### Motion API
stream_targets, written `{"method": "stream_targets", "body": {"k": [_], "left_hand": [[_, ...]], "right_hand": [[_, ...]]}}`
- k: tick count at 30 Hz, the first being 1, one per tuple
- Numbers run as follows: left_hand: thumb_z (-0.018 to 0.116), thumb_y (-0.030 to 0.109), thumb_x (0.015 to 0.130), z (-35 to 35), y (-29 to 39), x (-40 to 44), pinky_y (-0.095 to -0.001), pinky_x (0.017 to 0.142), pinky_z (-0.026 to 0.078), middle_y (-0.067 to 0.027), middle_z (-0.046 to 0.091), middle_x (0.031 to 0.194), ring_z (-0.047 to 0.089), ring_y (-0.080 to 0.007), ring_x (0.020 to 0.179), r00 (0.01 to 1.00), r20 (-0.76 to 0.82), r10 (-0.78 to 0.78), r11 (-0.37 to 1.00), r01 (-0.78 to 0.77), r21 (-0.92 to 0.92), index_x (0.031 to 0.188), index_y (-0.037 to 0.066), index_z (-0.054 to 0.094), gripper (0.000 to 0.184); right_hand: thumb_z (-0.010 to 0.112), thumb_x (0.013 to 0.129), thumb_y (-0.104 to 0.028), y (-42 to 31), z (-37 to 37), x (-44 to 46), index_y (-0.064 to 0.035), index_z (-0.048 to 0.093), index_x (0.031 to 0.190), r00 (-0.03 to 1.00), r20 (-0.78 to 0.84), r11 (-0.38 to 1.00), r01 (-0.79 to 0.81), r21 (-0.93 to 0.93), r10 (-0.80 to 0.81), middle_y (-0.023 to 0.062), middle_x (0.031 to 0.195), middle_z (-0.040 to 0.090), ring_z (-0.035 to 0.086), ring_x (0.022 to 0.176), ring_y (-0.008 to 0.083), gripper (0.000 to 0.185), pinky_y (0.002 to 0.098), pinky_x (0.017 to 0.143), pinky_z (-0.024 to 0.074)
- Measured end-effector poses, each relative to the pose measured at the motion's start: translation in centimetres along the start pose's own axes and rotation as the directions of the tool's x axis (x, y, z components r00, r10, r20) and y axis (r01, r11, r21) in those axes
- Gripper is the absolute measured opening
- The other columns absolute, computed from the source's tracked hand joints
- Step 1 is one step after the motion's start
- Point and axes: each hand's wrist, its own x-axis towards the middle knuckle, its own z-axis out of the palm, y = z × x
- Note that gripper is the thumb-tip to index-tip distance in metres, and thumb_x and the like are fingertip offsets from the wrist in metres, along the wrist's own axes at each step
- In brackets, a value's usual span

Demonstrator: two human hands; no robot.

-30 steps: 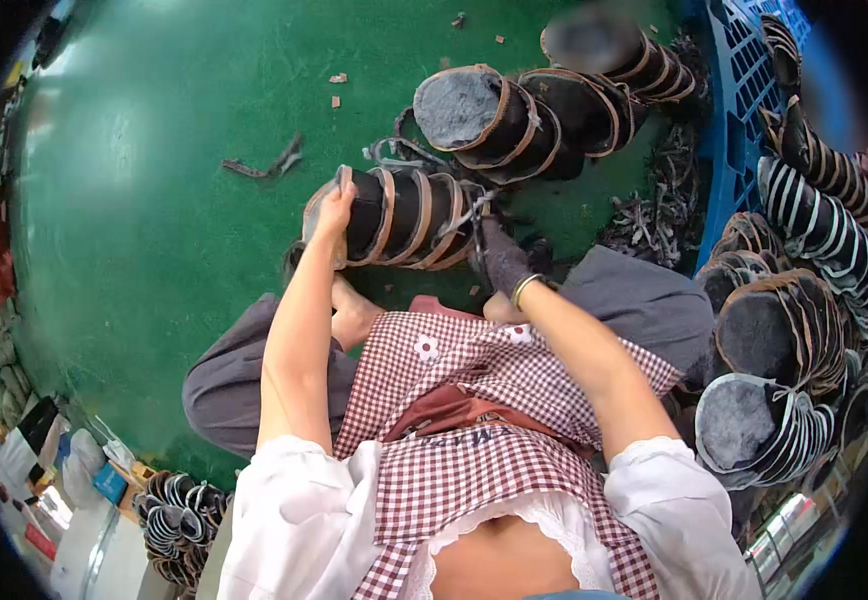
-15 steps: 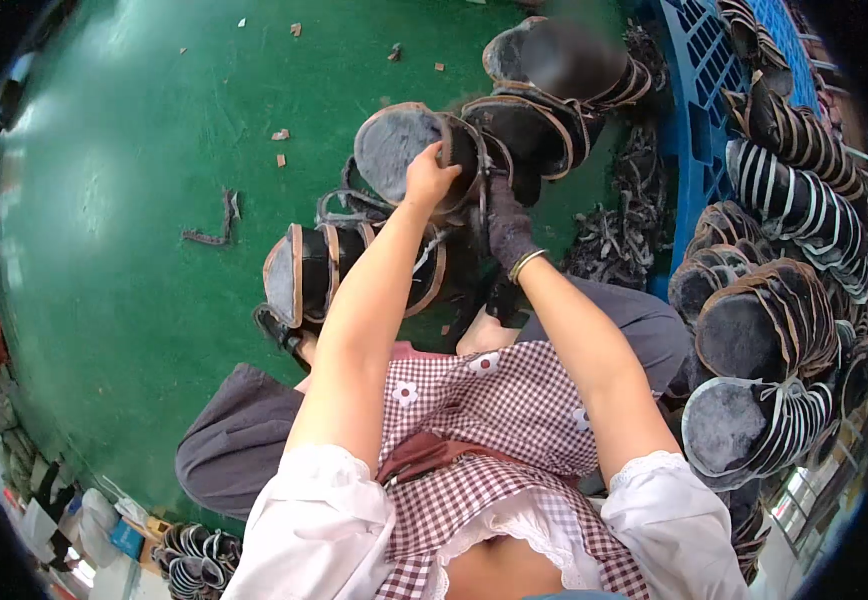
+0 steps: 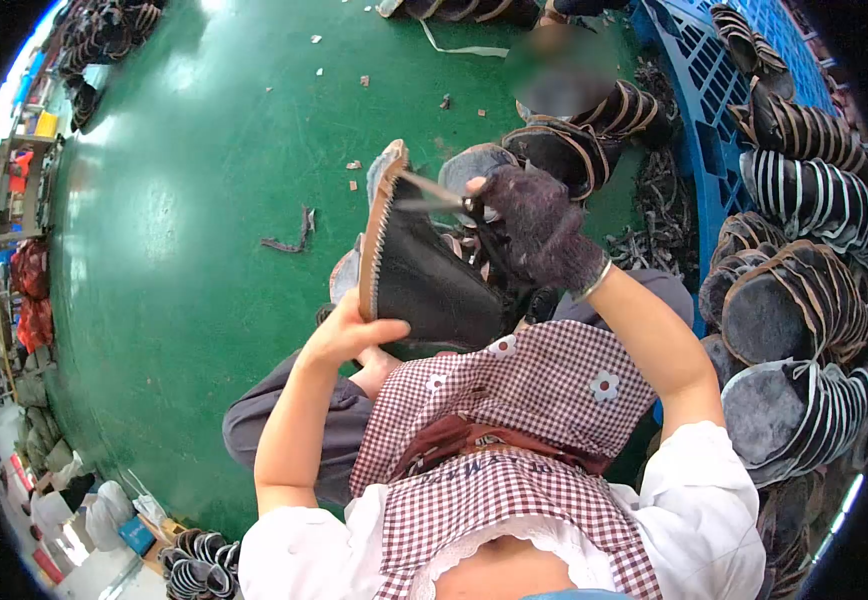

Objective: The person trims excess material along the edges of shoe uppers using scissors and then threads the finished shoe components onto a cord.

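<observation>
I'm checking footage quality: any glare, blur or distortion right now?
Head view: pale glare on the green floor; head view: a blurred patch beyond the gloved right hand; head view: curved fisheye edges, black corners.

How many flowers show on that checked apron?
3: a top flower, a lower-left flower and a lower-right flower. More may be hidden in folds.

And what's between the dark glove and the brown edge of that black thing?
Scissor blades, spread open, between the gloved right hand and the brown edge of the black piece. The head view shows it.
</observation>
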Motion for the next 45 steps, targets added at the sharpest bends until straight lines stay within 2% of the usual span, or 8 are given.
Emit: {"method": "stream_targets", "body": {"k": [13,16,27,31,33,36,39,45], "left_hand": [[0.065,0.010,0.077,4.5,0.6,-7.4,-0.0298,0.084,0.044,-0.0064,0.060,0.104,0.054,-0.0134,0.093,0.985,-0.016,0.174,0.936,-0.160,0.313,0.111,-0.005,0.053,0.039],[0.067,0.019,0.075,4.2,-1.5,-6.6,-0.0324,0.086,0.042,-0.0095,0.060,0.105,0.052,-0.0166,0.093,0.925,-0.185,0.332,0.876,-0.230,0.424,0.110,-0.006,0.052,0.045],[0.047,0.031,0.090,12.3,1.6,-4.7,-0.0350,0.069,0.048,-0.0065,0.061,0.085,0.059,-0.0188,0.076,0.887,-0.460,0.032,0.495,-0.414,-0.764,0.093,0.006,0.055,0.026],[0.047,0.029,0.090,12.7,0.2,-1.4,-0.0337,0.071,0.050,-0.0083,0.061,0.086,0.061,-0.0198,0.079,0.888,-0.448,0.102,0.542,-0.427,-0.724,0.096,0.005,0.055,0.027],[0.049,0.029,0.088,13.8,2.0,-1.9,-0.0337,0.070,0.051,-0.0081,0.062,0.083,0.062,-0.0207,0.076,0.892,-0.424,0.156,0.497,-0.442,-0.747,0.097,0.003,0.055,0.028],[0.059,0.022,0.082,14.3,2.8,-0.9,-0.0319,0.060,0.051,-0.0099,0.063,0.085,0.061,-0.0191,0.069,0.925,-0.032,0.379,0.924,-0.380,-0.043,0.094,0.003,0.060,0.023],[0.072,0.012,0.059,15.0,4.7,-1.5,-0.0315,0.066,0.046,-0.0064,0.055,0.083,0.055,-0.0214,0.078,0.088,0.136,0.987,-0.082,-0.454,0.887,0.082,0.007,0.059,0.027],[0.063,0.015,0.063,12.3,2.3,5.1,-0.0329,0.068,0.045,-0.0052,0.050,0.081,0.050,-0.0227,0.079,0.247,0.335,0.909,-0.184,-0.483,0.856,0.073,0.007,0.054,0.016]], "right_hand": [[0.068,0.076,-0.020,-9.3,-6.0,-1.9,-0.0034,0.051,0.116,0.927,0.090,0.927,-0.370,0.055,0.365,0.0186,0.102,0.059,0.059,0.096,0.0246,0.046,0.0318,0.080,0.0468],[0.062,0.079,-0.007,-8.3,-4.6,-3.2,-0.0006,0.040,0.126,0.900,0.217,0.437,-0.380,0.815,0.378,0.0112,0.124,0.046,0.046,0.115,0.0230,0.052,0.0348,0.091,0.0422],[0.052,0.088,-0.017,-15.2,-3.8,-8.2,-0.0021,0.046,0.123,0.981,-0.196,0.992,0.031,0.121,-0.007,0.0114,0.122,0.049,0.046,0.114,0.0264,0.039,0.0328,0.099,0.0341],[0.048,0.091,-0.018,-12.7,-5.0,-8.4,-0.0015,0.048,0.121,0.879,0.152,0.258,-0.291,0.921,0.452,0.0129,0.120,0.052,0.048,0.112,0.0230,0.034,0.0317,0.097,0.0379],[0.045,0.093,-0.020,-11.3,-6.9,-8.9,-0.0006,0.048,0.121,0.989,-0.134,0.953,-0.094,-0.289,0.058,0.0143,0.124,0.050,0.046,0.117,0.0243,0.035,0.0317,0.098,0.0369],[0.048,0.092,-0.016,-10.4,-9.3,-9.4,0.0008,0.040,0.128,0.962,-0.202,0.981,-0.170,0.094,0.186,0.0145,0.129,0.046,0.044,0.120,0.0249,0.041,0.0330,0.100,0.0348],[0.047,0.092,-0.013,-9.1,-9.9,-9.4,0.0018,0.036,0.131,0.931,-0.195,0.889,-0.211,0.407,0.310,0.0152,0.131,0.044,0.042,0.121,0.0255,0.043,0.0339,0.102,0.0323],[0.048,0.091,-0.014,-6.0,-10.1,-10.9,0.0013,0.033,0.132,0.962,-0.167,0.941,-0.158,0.301,0.215,0.0148,0.130,0.044,0.045,0.118,0.0249,0.046,0.0331,0.099,0.0356]]}}
